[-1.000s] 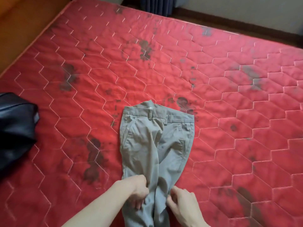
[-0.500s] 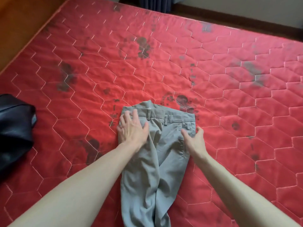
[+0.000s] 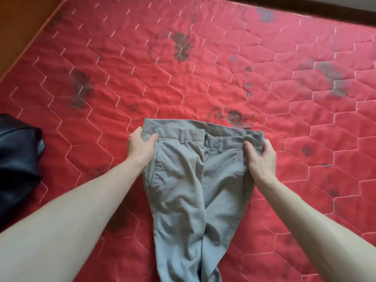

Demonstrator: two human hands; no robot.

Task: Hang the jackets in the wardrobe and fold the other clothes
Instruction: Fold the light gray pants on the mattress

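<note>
One bed fills most of the view: we note a red quilted mattress [image 3: 223, 82] stitched in a hexagon pattern and marked with several dark blotches. An orange-brown surface [image 3: 22, 27] borders it at the upper left, and a dark strip [image 3: 317, 3] runs along the far edge at the upper right. We also record a black garment [image 3: 18, 159] lying at the left edge of the mattress, well apart from the work; we cannot tell what kind of garment it is.

Both bare forearms reach forward from the bottom corners of the view. We find the left hand [image 3: 140, 148] at the left end of the waistband, thumb on top of the cloth and fingers curled round the edge, gripping it. We find the right hand [image 3: 261, 157] at the right end of the waistband, thumb pressed on the front and fingers wrapped over the corner, likewise gripping it.

We identify the item held as grey trousers [image 3: 189, 190], placed near the middle of the mattress with the waistband stretched flat between the two hands and farthest from the person. Belt loops and a side pocket opening are visible. The legs run back toward the person, creased and overlapping, and pass out of view at the bottom edge.
</note>
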